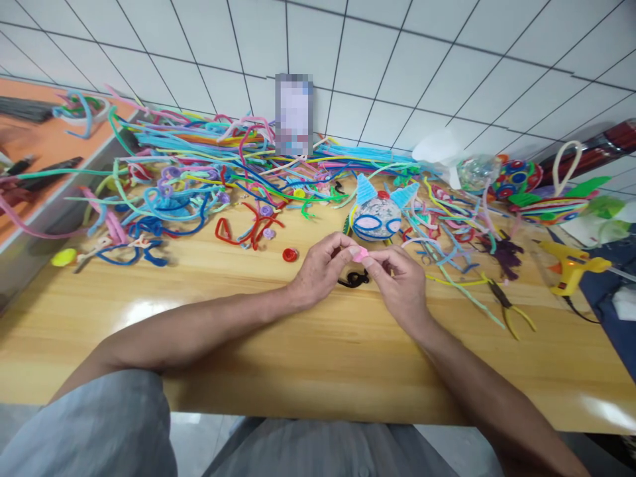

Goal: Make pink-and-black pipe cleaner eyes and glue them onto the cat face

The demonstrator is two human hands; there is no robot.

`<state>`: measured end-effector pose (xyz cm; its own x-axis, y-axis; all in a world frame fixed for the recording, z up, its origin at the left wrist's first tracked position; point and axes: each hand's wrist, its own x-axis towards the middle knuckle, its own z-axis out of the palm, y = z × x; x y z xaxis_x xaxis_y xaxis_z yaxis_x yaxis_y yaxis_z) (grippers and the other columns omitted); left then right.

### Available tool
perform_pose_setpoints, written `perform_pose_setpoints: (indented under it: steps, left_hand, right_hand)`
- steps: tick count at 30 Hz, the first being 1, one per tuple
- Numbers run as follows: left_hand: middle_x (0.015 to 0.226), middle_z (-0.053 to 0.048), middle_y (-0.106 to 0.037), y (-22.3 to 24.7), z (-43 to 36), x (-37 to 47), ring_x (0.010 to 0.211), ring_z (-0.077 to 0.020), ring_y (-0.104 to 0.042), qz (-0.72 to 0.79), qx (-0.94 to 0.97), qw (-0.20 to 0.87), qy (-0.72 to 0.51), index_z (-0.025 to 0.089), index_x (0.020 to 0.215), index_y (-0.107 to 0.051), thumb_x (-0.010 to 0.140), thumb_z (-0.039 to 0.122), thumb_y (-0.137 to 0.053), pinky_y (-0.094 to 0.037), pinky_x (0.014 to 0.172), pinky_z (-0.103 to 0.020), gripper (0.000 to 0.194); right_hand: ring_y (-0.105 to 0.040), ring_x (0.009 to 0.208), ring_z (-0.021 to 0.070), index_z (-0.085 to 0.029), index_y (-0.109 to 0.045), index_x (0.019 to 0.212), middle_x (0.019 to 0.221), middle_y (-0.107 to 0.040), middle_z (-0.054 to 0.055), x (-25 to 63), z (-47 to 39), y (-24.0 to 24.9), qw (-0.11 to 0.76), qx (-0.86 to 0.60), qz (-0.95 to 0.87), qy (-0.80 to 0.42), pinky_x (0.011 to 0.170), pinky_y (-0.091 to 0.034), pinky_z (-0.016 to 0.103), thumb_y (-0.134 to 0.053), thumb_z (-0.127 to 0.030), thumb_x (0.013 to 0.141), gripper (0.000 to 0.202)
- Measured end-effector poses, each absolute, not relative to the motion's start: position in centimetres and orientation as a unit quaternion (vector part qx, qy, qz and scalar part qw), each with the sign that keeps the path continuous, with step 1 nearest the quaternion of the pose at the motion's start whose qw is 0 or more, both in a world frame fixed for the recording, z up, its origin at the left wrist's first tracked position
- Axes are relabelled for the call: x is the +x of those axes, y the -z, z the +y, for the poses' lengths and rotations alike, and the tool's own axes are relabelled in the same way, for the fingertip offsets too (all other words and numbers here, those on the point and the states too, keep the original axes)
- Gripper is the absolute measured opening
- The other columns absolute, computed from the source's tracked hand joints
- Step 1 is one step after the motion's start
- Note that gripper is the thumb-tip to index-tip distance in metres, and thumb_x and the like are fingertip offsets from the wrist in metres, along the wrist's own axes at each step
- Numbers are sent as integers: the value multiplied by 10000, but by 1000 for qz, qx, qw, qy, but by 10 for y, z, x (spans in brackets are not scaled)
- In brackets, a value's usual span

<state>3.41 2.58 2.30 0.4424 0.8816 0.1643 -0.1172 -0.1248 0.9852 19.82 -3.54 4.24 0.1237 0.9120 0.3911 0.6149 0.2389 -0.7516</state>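
Both of my hands meet over the middle of the table, pinching a small pink piece point(361, 254) that looks like fuzzy pipe cleaner. My left hand point(320, 266) has its thumb and fingertips on one side of it, and my right hand point(403, 281) grips the other side. Just beyond them sits a speckled clear ball point(376, 216) with light-blue pipe-cleaner ears and blue eye rings. A black coiled pipe cleaner point(354, 279) lies under my fingers, partly hidden. Left of my left hand is a red coil point(290, 255).
Loose pipe cleaners point(199, 149) spread along the tiled wall, where a phone point(294, 114) leans. Yellow-handled pliers point(507, 305) and a yellow glue gun point(571, 266) lie at the right. Decorated balls point(517, 179) stand at the back right. An orange-topped surface point(40, 142) borders the left.
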Motion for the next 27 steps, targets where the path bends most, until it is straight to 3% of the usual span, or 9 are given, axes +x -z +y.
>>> perform_pose_setpoints:
  steps: [5,11,15,20,27]
  left_hand:
    - [888,-25,-701,-22,28,34,822,-141,-614,300,608,620,-395,163,921,-674,998,379,-622,-497,798,-275,235]
    - [922,-50,-690,-26,46,26,903,-172,-619,214,787,432,-384,174,921,-703,1002,270,-639,-485,855,-300,141]
    - [921,-61,-696,-27,48,25,888,-177,-626,209,814,402,-363,180,916,-671,1039,281,-579,-493,835,-306,184]
    - [894,-47,-691,-26,39,27,861,-162,-620,229,772,424,-414,182,902,-661,1048,285,-559,-491,825,-294,206]
    - [926,-46,-696,-23,27,32,902,-166,-639,291,659,561,-409,177,882,-650,1029,351,-582,-504,860,-293,237]
  right_hand:
    - [-508,605,140,-225,-719,776,672,-621,-17,201,-34,-43,441,-595,-661,-123,599,-404,300,-684,-270,956,188]
    - [-515,604,133,-223,-731,794,675,-608,-18,215,-30,-47,394,-561,-724,-74,590,-390,297,-691,-219,944,156]
    - [-537,605,143,-241,-770,832,687,-636,-9,216,-30,-48,389,-569,-720,-85,602,-420,305,-687,-247,956,149]
    - [-541,606,134,-239,-776,829,691,-659,-17,208,-33,-47,421,-580,-688,-110,608,-435,297,-722,-272,955,141]
    - [-557,604,131,-225,-766,846,727,-700,-15,201,-34,-42,457,-596,-638,-168,580,-428,287,-734,-291,939,118]
